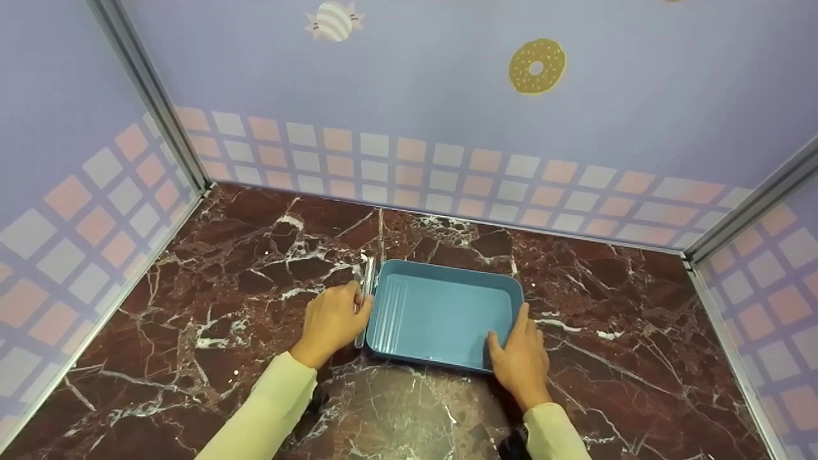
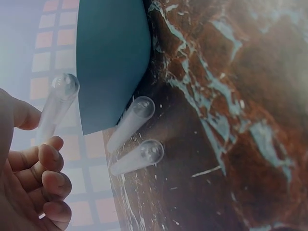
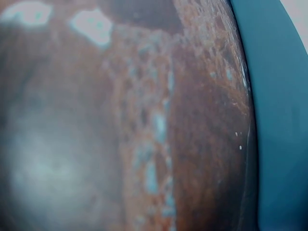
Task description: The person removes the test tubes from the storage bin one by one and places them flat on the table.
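A blue rectangular tray (image 1: 447, 313) lies on the marbled surface, with pale parallel lines along the left part of its floor. My left hand (image 1: 332, 319), at the tray's left side, pinches a clear round-ended test tube (image 2: 60, 98) between thumb and fingers. Beyond it in the left wrist view, two more clear test tubes (image 2: 132, 120) lie beside the tray's outer wall. My right hand (image 1: 521, 364) grips the tray's near right corner, thumb inside and fingers along the outer wall. In the right wrist view the tray's wall (image 3: 284, 134) shows, but no hand.
Dark red marbled tabletop (image 1: 613, 358) extends around the tray. Behind it rises a lilac back wall (image 1: 422, 83) with pink and white squares. Side walls stand at left and right, with grey metal posts (image 1: 153, 96) in the corners. Small white specks dot the tabletop.
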`<action>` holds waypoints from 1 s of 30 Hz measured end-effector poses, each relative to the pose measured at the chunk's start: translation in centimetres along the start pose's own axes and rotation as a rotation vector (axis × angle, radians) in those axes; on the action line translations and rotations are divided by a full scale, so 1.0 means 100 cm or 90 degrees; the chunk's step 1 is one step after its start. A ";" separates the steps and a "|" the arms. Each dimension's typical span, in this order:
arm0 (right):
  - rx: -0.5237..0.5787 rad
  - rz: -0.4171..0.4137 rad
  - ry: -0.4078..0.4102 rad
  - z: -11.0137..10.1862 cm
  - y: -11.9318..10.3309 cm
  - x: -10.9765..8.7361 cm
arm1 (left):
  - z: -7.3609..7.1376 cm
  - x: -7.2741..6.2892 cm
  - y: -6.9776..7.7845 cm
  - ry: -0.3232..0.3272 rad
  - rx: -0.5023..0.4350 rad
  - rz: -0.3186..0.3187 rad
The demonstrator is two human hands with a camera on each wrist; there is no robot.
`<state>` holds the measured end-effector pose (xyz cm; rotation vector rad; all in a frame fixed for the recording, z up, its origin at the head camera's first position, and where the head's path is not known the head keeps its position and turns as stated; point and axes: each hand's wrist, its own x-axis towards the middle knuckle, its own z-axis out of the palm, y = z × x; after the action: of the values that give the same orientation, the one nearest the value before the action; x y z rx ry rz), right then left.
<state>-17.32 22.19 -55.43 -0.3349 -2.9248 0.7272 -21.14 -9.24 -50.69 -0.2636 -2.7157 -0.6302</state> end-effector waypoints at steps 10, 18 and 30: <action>-0.004 0.004 -0.001 0.000 0.001 0.001 | -0.003 -0.003 -0.003 -0.009 0.011 -0.012; 0.005 0.008 -0.005 0.001 0.000 0.001 | -0.006 -0.004 -0.008 -0.017 0.021 -0.024; 0.012 0.007 0.008 0.001 -0.001 0.001 | -0.002 0.000 -0.014 -0.042 0.017 -0.030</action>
<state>-17.43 22.04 -55.50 -0.3526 -2.9042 0.7504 -21.44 -10.57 -51.08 -0.2177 -2.7995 -0.6082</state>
